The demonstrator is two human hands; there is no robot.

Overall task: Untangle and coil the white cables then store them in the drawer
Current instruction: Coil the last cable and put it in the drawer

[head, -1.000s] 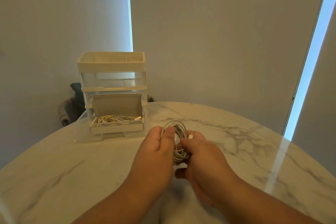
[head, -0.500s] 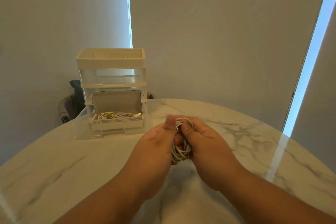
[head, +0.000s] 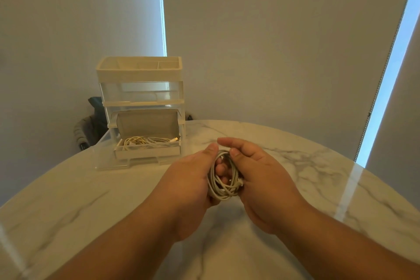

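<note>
Two bare hands meet above a round white marble table [head: 91,200]. The left hand [head: 191,179] cups a coiled white cable [head: 223,186], its fingers curled through the loops. The right hand [head: 261,177] pinches the coil's right side, forefinger arched over the top. Farther back stands a clear drawer organizer [head: 139,73]. Its bottom drawer [head: 147,154] is pulled open and holds more white cables [head: 145,141]. Pale blinds [head: 272,41] hang behind.

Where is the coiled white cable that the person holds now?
In the head view the coiled white cable sits near the centre, gripped between the left hand and right hand above the marble table, right of the open drawer.
</note>
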